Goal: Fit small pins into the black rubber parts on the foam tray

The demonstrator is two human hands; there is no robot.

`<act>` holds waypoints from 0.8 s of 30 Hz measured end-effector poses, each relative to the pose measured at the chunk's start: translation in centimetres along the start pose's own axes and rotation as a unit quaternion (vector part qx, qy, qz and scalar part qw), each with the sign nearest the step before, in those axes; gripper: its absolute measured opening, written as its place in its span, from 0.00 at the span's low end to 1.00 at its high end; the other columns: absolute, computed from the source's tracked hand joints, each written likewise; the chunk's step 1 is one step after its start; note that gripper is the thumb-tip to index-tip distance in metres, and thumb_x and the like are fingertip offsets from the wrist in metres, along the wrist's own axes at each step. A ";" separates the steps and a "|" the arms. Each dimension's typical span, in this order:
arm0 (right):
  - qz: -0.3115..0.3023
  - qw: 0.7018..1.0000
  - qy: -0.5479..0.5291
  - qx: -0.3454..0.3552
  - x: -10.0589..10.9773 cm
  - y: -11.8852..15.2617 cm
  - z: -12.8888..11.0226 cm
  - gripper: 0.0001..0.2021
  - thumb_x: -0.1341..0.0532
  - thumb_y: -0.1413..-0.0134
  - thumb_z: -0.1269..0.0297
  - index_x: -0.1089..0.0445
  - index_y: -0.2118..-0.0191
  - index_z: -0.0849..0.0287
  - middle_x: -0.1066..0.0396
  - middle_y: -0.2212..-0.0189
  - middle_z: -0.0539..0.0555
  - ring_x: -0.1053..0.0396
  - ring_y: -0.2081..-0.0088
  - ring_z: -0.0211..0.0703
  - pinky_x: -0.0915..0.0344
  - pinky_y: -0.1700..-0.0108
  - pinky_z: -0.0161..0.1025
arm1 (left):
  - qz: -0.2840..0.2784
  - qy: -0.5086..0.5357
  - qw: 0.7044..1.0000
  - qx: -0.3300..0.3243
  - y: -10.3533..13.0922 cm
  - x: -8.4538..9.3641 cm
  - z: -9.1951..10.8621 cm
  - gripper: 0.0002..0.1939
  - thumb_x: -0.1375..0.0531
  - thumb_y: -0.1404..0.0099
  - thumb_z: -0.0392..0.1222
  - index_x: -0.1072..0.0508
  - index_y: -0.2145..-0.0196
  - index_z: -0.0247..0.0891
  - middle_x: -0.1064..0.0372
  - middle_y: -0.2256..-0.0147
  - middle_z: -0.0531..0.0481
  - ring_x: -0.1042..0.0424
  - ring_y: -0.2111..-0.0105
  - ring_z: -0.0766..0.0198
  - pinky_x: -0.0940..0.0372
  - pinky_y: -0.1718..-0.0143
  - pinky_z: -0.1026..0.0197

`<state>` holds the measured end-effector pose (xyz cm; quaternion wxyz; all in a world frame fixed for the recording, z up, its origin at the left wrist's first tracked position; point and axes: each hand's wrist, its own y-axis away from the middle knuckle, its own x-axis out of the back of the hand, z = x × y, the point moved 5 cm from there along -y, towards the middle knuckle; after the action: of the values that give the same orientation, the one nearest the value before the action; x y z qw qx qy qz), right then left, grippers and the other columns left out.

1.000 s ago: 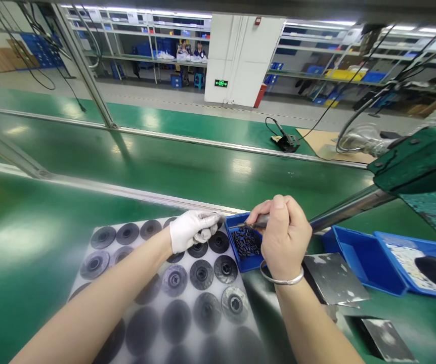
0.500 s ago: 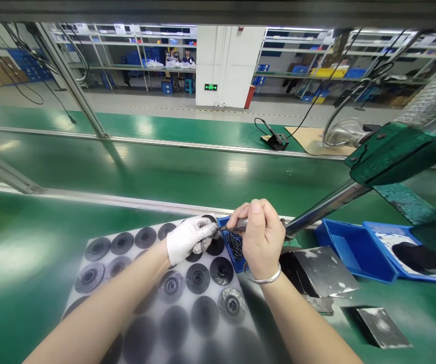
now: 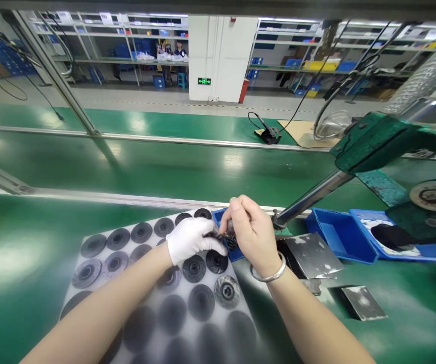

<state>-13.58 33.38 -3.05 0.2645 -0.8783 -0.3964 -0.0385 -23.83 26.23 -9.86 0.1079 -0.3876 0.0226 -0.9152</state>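
Hiding blue bin [image 3: 237, 256] partly: hands [image 3: 253, 233] | near: disc tray [image 3: 220, 316], metal plate [image 3: 312, 255]

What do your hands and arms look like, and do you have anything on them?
My left hand wears a plain white glove that ends at the wrist. My right hand has no glove, but a shiny, silver-coloured bangle circles that wrist. No sleeves show on either forearm, and I see no writing on the glove.
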 end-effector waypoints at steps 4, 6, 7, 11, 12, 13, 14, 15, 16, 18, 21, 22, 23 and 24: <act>-0.042 0.998 0.048 0.006 -1.0 1.3 1.2 0.15 0.50 0.34 0.61 0.40 0.73 0.57 0.34 0.81 0.47 0.38 0.78 0.35 0.42 0.70 0.35 | -0.054 -0.013 0.998 -0.035 0.0 -1.1 -0.2 0.18 0.38 0.42 0.56 0.30 0.73 0.36 0.33 0.75 0.54 0.34 0.73 0.64 0.46 0.71 0.65; -0.050 0.996 0.073 -0.005 -1.2 2.2 2.2 0.15 0.50 0.34 0.62 0.41 0.74 0.56 0.35 0.81 0.46 0.38 0.78 0.35 0.42 0.70 0.35 | -0.077 -0.040 0.994 -0.059 0.0 -2.0 -0.3 0.16 0.39 0.41 0.54 0.30 0.73 0.37 0.33 0.74 0.52 0.34 0.72 0.63 0.47 0.72 0.65; -0.055 0.995 0.080 -0.011 -1.3 2.7 2.7 0.15 0.50 0.34 0.62 0.41 0.74 0.56 0.35 0.81 0.46 0.38 0.78 0.35 0.42 0.70 0.35 | -0.091 -0.061 0.992 -0.069 0.0 -2.6 -0.4 0.15 0.39 0.41 0.52 0.30 0.73 0.37 0.32 0.73 0.52 0.34 0.72 0.62 0.47 0.72 0.65; -0.063 0.993 0.098 -0.014 -1.6 4.3 4.1 0.15 0.50 0.34 0.64 0.40 0.74 0.57 0.35 0.80 0.46 0.38 0.78 0.35 0.44 0.70 0.35 | -0.129 -0.109 0.982 -0.089 0.0 -3.9 -0.4 0.11 0.37 0.43 0.48 0.29 0.75 0.38 0.33 0.74 0.51 0.35 0.74 0.62 0.50 0.75 0.64; -0.062 0.993 0.100 -0.009 -1.6 4.5 4.2 0.15 0.50 0.34 0.64 0.40 0.74 0.57 0.35 0.80 0.47 0.38 0.78 0.35 0.44 0.71 0.35 | -0.130 -0.101 0.982 -0.095 0.0 -3.9 -0.4 0.10 0.37 0.43 0.47 0.28 0.75 0.38 0.33 0.74 0.51 0.36 0.74 0.62 0.50 0.75 0.64; -0.061 0.993 0.102 -0.002 -1.6 4.7 4.2 0.15 0.50 0.34 0.64 0.40 0.74 0.57 0.35 0.80 0.47 0.39 0.78 0.34 0.44 0.71 0.34 | -0.131 -0.081 0.983 -0.098 0.0 -3.6 -0.4 0.10 0.36 0.43 0.46 0.28 0.75 0.38 0.33 0.74 0.51 0.35 0.74 0.63 0.49 0.75 0.64; -0.060 0.993 0.102 0.005 -1.6 4.8 4.2 0.15 0.50 0.34 0.64 0.39 0.74 0.57 0.35 0.80 0.47 0.39 0.78 0.34 0.44 0.71 0.34 | -0.137 -0.050 0.985 -0.092 0.0 -3.2 -0.5 0.10 0.36 0.44 0.47 0.27 0.74 0.38 0.33 0.74 0.52 0.35 0.74 0.63 0.48 0.74 0.65; -0.062 0.993 0.102 0.010 -1.6 4.8 4.2 0.15 0.51 0.34 0.64 0.39 0.74 0.57 0.35 0.80 0.47 0.39 0.78 0.34 0.44 0.71 0.34 | -0.152 -0.006 0.986 -0.072 0.0 -2.8 -0.8 0.11 0.36 0.44 0.48 0.26 0.73 0.38 0.33 0.74 0.52 0.35 0.74 0.64 0.47 0.74 0.65; -0.064 0.993 0.102 0.012 -1.6 4.8 4.1 0.15 0.51 0.34 0.64 0.39 0.74 0.57 0.35 0.80 0.46 0.40 0.79 0.33 0.44 0.71 0.33 | -0.172 0.048 0.983 -0.037 0.1 -2.3 -1.2 0.12 0.36 0.44 0.50 0.26 0.71 0.38 0.34 0.75 0.53 0.36 0.76 0.66 0.46 0.75 0.66; -0.065 0.993 0.101 0.009 -1.6 4.6 4.1 0.16 0.51 0.34 0.64 0.39 0.74 0.58 0.35 0.80 0.46 0.39 0.79 0.33 0.43 0.71 0.33 | -0.202 0.171 0.962 0.062 0.4 -1.5 -2.4 0.17 0.37 0.44 0.54 0.25 0.67 0.37 0.37 0.80 0.54 0.39 0.81 0.69 0.47 0.79 0.67; -0.056 0.994 0.099 0.000 -1.5 4.5 4.3 0.16 0.50 0.33 0.65 0.38 0.74 0.58 0.34 0.80 0.46 0.39 0.79 0.32 0.43 0.72 0.32 | -0.105 0.363 0.910 0.172 0.5 0.1 -4.2 0.19 0.38 0.43 0.55 0.28 0.66 0.34 0.43 0.83 0.57 0.46 0.85 0.73 0.53 0.85 0.70; -0.053 0.994 0.098 -0.001 -1.5 4.5 4.3 0.16 0.50 0.33 0.65 0.38 0.74 0.58 0.34 0.80 0.46 0.39 0.79 0.32 0.43 0.72 0.32 | -0.054 0.427 0.883 0.189 0.3 0.6 -4.7 0.19 0.39 0.41 0.54 0.29 0.66 0.33 0.45 0.82 0.57 0.49 0.86 0.75 0.55 0.86 0.71; -0.051 0.994 0.097 0.001 -1.4 4.5 4.4 0.16 0.50 0.33 0.65 0.38 0.74 0.58 0.34 0.80 0.46 0.39 0.79 0.32 0.42 0.72 0.32 | -0.013 0.490 0.848 0.199 0.2 0.9 -5.1 0.17 0.40 0.40 0.53 0.30 0.66 0.33 0.46 0.81 0.57 0.51 0.86 0.76 0.58 0.86 0.71; -0.050 0.994 0.095 0.004 -1.5 4.5 4.4 0.15 0.50 0.34 0.65 0.38 0.74 0.58 0.34 0.79 0.46 0.38 0.78 0.32 0.42 0.72 0.32 | 0.014 0.548 0.810 0.208 0.1 1.0 -5.5 0.16 0.42 0.38 0.50 0.30 0.66 0.32 0.47 0.80 0.57 0.53 0.86 0.77 0.60 0.87 0.72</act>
<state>-11.95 32.11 -9.20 0.3019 -0.8488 -0.4130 -0.1334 -28.37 25.71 -13.01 0.1683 0.2100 -0.1071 -0.9571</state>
